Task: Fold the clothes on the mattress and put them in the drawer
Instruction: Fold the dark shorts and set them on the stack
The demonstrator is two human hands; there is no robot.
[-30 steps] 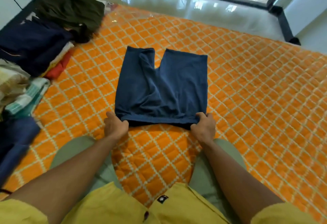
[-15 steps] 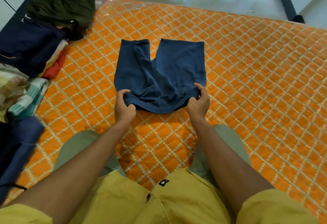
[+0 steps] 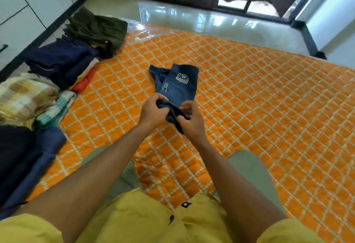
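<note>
Mattress [image 3: 259, 98]: orange quilted cover with a white diamond pattern; you sit at its near edge.
Clothes pile [image 3: 63, 64]: heaped along the mattress's left side, dark blue, olive, red and checked pieces; whether any are folded, you cannot tell.
Blue shorts [image 3: 178, 85]: in front of you, gathered lengthwise, white logo facing up, far end near the mattress.
Left hand [image 3: 153, 111]: grips the near end of the shorts.
Right hand [image 3: 189, 120]: pinches the same end, close beside your left.
Progress: this fold looks mid-way; no drawer in view, so putting away remains.

Just beyond the hands [image 3: 171, 113], on the blue shorts [image 3: 178, 86]: a white badge-like emblem [image 3: 182, 78] with lettering too blurred to read, and a small white striped mark [image 3: 165, 86] beside it.
</note>
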